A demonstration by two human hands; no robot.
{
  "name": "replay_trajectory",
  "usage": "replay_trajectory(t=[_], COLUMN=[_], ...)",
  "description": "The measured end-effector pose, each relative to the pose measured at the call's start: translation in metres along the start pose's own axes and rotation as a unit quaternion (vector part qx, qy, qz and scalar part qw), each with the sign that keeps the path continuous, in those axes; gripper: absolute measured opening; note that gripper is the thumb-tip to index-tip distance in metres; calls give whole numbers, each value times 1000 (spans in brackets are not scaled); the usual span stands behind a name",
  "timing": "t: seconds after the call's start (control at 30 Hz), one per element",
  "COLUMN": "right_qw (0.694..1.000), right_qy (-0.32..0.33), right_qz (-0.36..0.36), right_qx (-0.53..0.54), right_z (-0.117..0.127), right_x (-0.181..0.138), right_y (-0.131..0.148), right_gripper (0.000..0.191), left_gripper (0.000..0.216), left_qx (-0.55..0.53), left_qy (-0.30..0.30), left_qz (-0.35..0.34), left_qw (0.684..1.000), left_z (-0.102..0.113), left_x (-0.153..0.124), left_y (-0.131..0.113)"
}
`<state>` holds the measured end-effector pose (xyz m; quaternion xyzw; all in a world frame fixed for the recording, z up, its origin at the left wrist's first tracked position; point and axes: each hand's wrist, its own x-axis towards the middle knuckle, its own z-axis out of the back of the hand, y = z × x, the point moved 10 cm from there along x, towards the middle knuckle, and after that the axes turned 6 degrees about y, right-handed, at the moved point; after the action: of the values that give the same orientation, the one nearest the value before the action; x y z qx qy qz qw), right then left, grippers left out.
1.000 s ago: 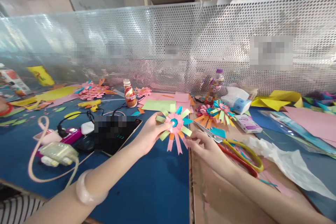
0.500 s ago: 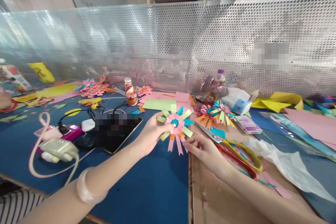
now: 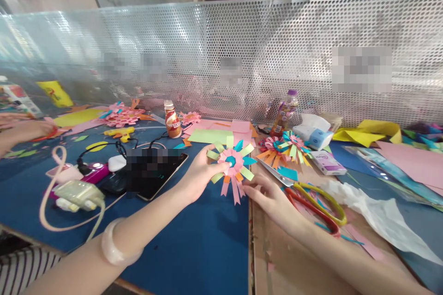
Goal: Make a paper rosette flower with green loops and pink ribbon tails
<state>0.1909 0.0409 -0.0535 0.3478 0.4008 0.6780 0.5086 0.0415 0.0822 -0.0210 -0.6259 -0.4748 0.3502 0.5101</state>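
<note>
My left hand (image 3: 198,173) grips a layered paper flower (image 3: 232,171), its thumb pressed on the flower's centre. The flower has a blue middle, a pink ring, green and blue petals, and pink and orange strips hanging below. Close by on the right, my right hand (image 3: 266,193) has its fingers curled, with the fingertips at the edge of a pink hanging strip. Open scissors (image 3: 308,198) with a yellow and a red handle lie beside my right wrist. More paper flowers (image 3: 285,148) rest behind that hand.
A phone (image 3: 162,177), a power strip (image 3: 93,173) with cables and a yellow glue gun (image 3: 121,134) lie left. Bottles (image 3: 173,122) stand at the back before a perforated metal screen (image 3: 228,32). At far left is another person's hand (image 3: 41,131). Tissues (image 3: 313,131) are right.
The other person's hand at far left has reached further in, to the right. My right fingertips have shifted very slightly at the flower's strips; my left hand keeps its hold.
</note>
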Motion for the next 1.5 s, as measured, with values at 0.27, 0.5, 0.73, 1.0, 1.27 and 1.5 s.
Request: replay_trajectory(t=[0.27,0.5,0.73,1.0,1.27,1.5], right_qw=[971,952,960,956,951,956], right_qy=[37,68,42,-13,-66,-72], right_qz=[-60,-60,-38,-28,-12,-9], right_qx=[227,292,275,291,301,285], right_z=[-9,-22,-12,9,33,35], right_x=[-1,3,3,3,3,3], right_y=[0,-6,3,9,14,13], right_gripper=[37,40,41,32,33,31], left_gripper=[54,61,56,51,65,54], left_qx=[75,77,81,-38,45,80], left_qy=[14,26,42,84,149,124], left_qz=[9,32,20,51,30,31], left_qw=[997,996,996,994,987,988], left_z=[-11,-20,-22,-24,-35,-37], left_x=[-4,-9,-8,-2,-3,-3], left_y=[1,5,5,9,15,17])
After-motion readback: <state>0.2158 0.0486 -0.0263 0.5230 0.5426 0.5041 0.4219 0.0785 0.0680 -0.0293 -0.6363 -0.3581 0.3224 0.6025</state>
